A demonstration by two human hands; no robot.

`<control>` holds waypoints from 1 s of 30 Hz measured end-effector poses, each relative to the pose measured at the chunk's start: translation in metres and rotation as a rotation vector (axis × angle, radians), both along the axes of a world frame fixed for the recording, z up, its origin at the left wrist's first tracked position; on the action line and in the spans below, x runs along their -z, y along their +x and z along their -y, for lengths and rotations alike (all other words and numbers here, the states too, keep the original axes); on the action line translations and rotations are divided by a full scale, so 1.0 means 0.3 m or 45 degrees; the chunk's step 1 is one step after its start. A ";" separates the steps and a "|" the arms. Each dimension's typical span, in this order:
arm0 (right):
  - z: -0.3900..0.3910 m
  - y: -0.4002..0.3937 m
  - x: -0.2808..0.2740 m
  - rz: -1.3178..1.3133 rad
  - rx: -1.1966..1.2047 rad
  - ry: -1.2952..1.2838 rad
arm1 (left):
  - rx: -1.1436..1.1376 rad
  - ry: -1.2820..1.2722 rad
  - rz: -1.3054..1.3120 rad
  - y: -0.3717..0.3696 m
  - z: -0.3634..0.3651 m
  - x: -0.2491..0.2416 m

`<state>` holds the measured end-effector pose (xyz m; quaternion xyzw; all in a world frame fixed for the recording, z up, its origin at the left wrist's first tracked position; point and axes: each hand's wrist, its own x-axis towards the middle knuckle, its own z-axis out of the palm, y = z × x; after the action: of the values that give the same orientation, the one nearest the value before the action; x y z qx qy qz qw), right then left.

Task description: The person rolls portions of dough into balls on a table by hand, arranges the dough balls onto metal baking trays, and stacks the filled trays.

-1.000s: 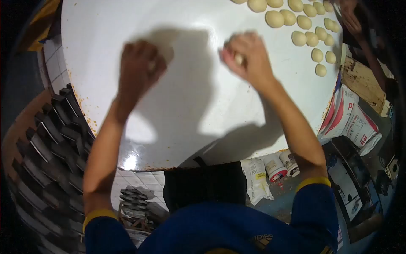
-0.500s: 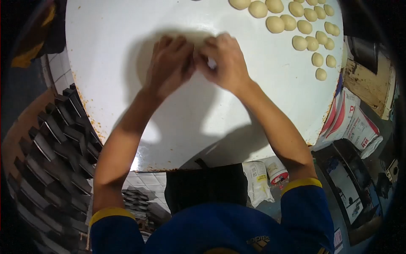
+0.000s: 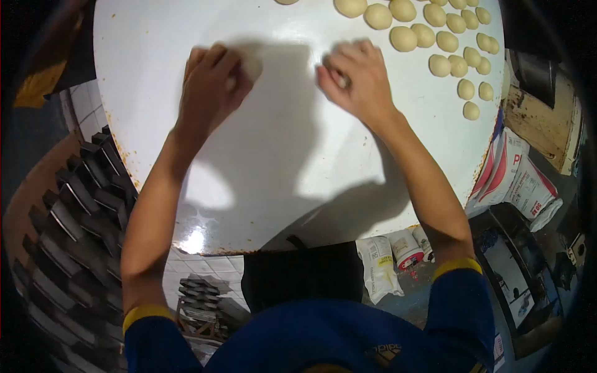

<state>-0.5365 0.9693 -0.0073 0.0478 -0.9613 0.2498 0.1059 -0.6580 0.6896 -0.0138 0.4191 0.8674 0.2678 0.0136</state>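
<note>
Dough pieces (image 3: 341,79) under cupped hands (image 3: 210,87) (apart)

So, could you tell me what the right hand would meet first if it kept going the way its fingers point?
The right hand points up and slightly left across the white table. That line looks free until the dough ball near the far edge, though depth is hard to judge.

The cupped left hand (image 3: 210,87) and right hand (image 3: 356,78) mostly hide their pale dough pieces; the topmost round dough balls (image 3: 435,2) on the white table (image 3: 280,161) are cropped.
</note>
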 end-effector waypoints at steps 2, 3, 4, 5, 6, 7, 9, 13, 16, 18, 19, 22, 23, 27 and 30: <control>0.105 -0.052 0.004 -0.032 0.004 -0.065 | -0.054 0.012 0.001 0.013 -0.122 -0.010; 0.141 -0.053 0.003 -0.049 0.009 -0.136 | -0.027 0.006 0.014 0.053 -0.148 -0.001; 0.167 0.006 0.017 -0.030 0.033 -0.256 | 0.114 0.031 0.089 0.092 -0.122 0.009; 0.160 0.057 -0.005 -0.039 -0.031 -0.322 | 0.117 0.035 0.084 0.121 -0.078 -0.006; 0.113 0.099 -0.002 -0.074 -0.094 -0.261 | 0.140 0.089 0.048 0.142 -0.013 -0.025; 0.054 0.128 0.001 -0.111 -0.157 -0.199 | 0.163 0.144 0.009 0.132 0.037 -0.029; -0.053 0.080 -0.010 0.002 -0.066 0.018 | 0.086 -0.071 -0.093 0.015 0.087 0.013; 0.083 -0.081 -0.003 -0.120 0.079 -0.101 | -0.018 0.052 -0.092 -0.036 -0.160 0.016; 0.118 0.019 -0.077 0.013 0.085 -0.314 | 0.004 0.129 0.202 0.068 -0.137 -0.048; 0.077 0.070 -0.149 -0.015 0.073 -0.354 | -0.048 0.150 0.146 0.104 -0.065 -0.108; 0.054 0.102 -0.180 0.136 0.081 -0.293 | -0.086 0.060 0.202 0.117 -0.030 -0.149; -0.030 0.096 -0.212 0.397 0.007 -0.319 | -0.038 -0.047 0.436 0.036 0.007 -0.207; -0.057 0.080 -0.223 0.521 -0.084 -0.403 | 0.042 -0.064 0.627 -0.004 0.012 -0.228; -0.200 -0.169 -0.315 0.768 -0.184 -0.547 | 0.120 -0.100 0.670 -0.257 -0.146 -0.334; -0.219 -0.426 -0.343 0.278 0.143 -0.410 | -0.043 0.160 0.546 -0.384 -0.345 -0.332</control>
<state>-0.6642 1.0349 0.0957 -0.0508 -0.9158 0.3978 0.0212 -0.7731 0.7931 0.0858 0.3380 0.8332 0.4046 0.1668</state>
